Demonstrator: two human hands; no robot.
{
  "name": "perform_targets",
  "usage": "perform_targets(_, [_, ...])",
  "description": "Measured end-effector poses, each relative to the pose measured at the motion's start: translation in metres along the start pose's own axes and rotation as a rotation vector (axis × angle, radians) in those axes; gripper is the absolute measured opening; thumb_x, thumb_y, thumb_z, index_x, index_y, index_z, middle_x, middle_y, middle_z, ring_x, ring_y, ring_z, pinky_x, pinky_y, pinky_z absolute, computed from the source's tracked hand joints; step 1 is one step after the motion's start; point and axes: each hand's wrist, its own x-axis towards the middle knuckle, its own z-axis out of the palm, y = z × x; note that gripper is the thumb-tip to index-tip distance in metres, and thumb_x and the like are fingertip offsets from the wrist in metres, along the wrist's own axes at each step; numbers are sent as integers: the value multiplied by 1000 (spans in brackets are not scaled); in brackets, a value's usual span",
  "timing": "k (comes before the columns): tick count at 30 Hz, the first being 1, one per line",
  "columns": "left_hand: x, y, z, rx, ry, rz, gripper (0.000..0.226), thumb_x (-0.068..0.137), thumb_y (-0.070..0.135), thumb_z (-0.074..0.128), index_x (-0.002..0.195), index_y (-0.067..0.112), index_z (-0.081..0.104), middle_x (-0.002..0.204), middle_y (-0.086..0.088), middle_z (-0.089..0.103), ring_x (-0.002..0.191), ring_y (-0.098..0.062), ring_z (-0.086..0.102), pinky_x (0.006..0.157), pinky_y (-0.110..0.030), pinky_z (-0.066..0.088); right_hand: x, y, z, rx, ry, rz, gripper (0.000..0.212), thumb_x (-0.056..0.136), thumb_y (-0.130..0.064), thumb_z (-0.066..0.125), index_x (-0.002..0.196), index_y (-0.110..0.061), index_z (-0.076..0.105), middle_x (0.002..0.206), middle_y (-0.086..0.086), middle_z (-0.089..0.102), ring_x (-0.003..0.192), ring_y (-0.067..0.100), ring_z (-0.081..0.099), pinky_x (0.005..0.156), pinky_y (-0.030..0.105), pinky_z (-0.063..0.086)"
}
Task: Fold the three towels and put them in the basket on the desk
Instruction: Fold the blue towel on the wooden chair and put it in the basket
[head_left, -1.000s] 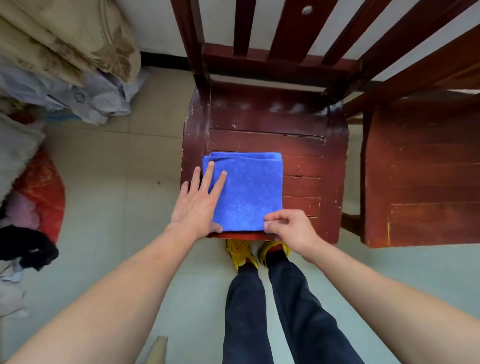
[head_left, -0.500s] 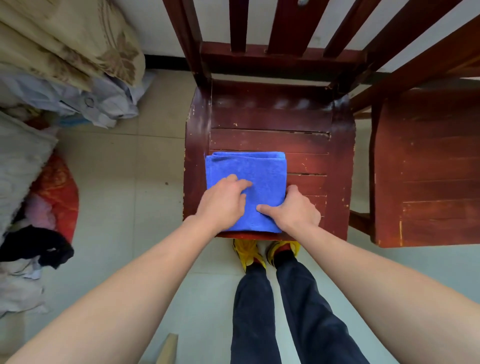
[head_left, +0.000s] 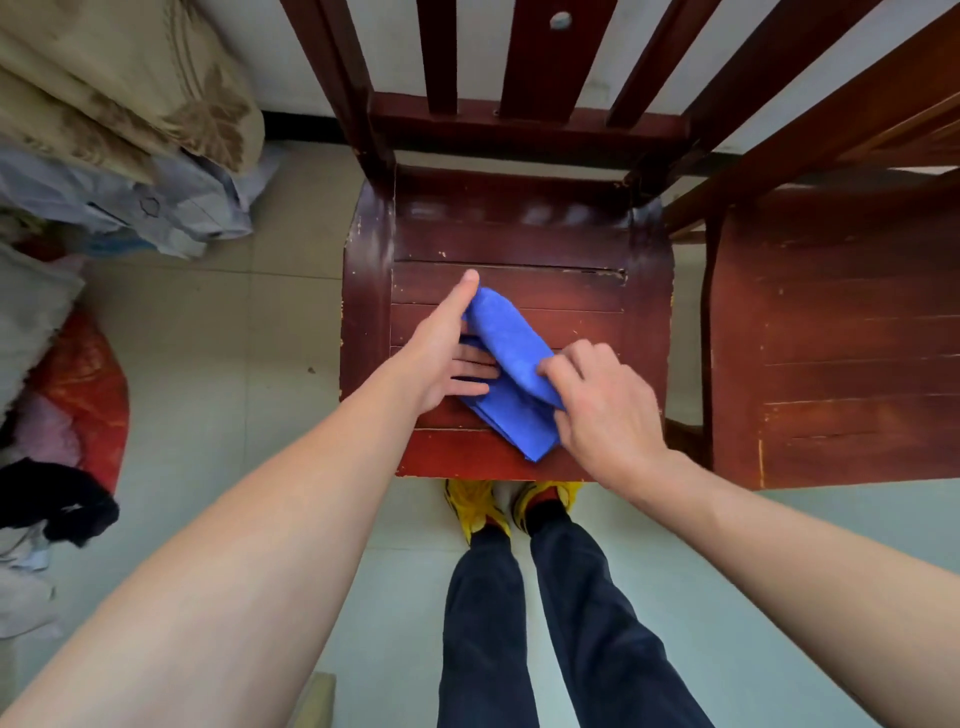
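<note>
Below, trousers (head_left: 488, 623): dark, seen at the bottom edge; yellow shoes (head_left: 475, 506) are set side by side beneath them on the floor (head_left: 208, 364).
Floor: pale tiles are laid under everything in view.
Right hand (head_left: 602, 410): reached in from the right with fingers curled; the near end of the raised upper layer of the towel (head_left: 511, 343) is pinched between thumb and fingers.
Left hand (head_left: 441, 358): brought in from the left with fingers straight, not curled round anything; the fingers are slipped between the towel's layers, and the straight thumb is laid along the far end of the raised layer.
Towel: one, blue, folded, set askew on the front half of the seat of the chair (head_left: 571, 296); the lower layers are rested on the wood, while the upper layer is lifted into a rounded fold between the two hands.
Chair: dark red wood, slatted seat, varnish chipped at the edges; it is stood directly before the person, and its back slats (head_left: 524, 57) are seen at the top.
Second chair (head_left: 841, 338): of like wood, placed just beside the first on the right.
Left edge: a black garment (head_left: 57, 499), a red cloth (head_left: 88, 395), a grey cloth (head_left: 171, 208) and beige bedding (head_left: 130, 78) are heaped there, from near to far.
Wall (head_left: 395, 52): white, seen behind the slats.
</note>
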Motion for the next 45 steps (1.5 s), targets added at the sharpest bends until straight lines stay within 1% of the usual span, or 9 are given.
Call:
perform_targets(4, [-3,0,-9,254,201,182,17,78,18,70,91,15,60,90,-7,65,77,-21,65,64,-32,56,-26,-17,14,-22,-34,-72,43,62,-7,72,104,-16,65,97,6,60,76,30,53,52,32,29])
perform_targets(7, [-5,-9,-18,305,249,215,16,74,0,63,81,13,57,80,-5,60,71,-19,59,54,-28,56,-41,-26,21,39,-49,-72,38,66,-16,72,103,-17,67,97,4,61,78,29,55,55,32,32])
perform_targets(14, [-2,-46,-35,467,430,202,26,67,9,71,82,17,51,83,-11,65,74,-27,63,70,-39,57,-45,-29,55,83,-202,11,30,56,0,75,79,-16,65,78,1,51,65,25,48,50,29,23])
perform_targets(18, [-19,-47,-29,1070,575,648,31,71,14,65,96,19,47,96,-1,50,89,-22,50,67,-39,46,-35,-30,52,114,-239,31,39,49,6,73,80,-17,65,77,2,52,63,25,48,51,28,21])
perform_targets(21, [-26,-44,-18,1269,369,874,21,83,19,58,103,16,52,95,-2,47,89,-24,50,66,-39,45,-36,-25,46,119,-247,9,41,48,7,73,82,-17,66,77,2,53,63,25,48,52,29,23])
perform_targets(32, [5,-36,-14,1428,214,634,35,91,22,55,124,24,45,108,-4,42,100,-27,45,75,-37,42,-32,-15,50,248,-271,-19,19,74,-13,58,91,-17,63,90,0,55,77,26,52,61,34,29])
perform_targets(37, [0,-16,-9,1825,172,737,73,77,27,66,142,28,32,158,-7,15,145,-27,13,107,-40,26,-29,2,37,316,-214,212,36,77,-40,71,105,-21,59,104,-3,53,93,21,51,67,37,48])
perform_targets(40, [2,-19,-5,1949,72,692,79,74,26,64,145,26,29,139,-2,43,133,-25,33,101,-37,30,-30,13,38,294,-333,352,68,76,-52,68,133,-25,44,124,-3,48,111,21,46,80,36,47])
perform_targets(45, [-15,-35,8,2005,40,551,47,72,30,65,116,18,52,114,-4,49,107,-26,45,85,-35,35,-36,17,27,265,-453,301,46,80,-44,64,119,-24,51,111,0,53,105,23,46,75,34,37])
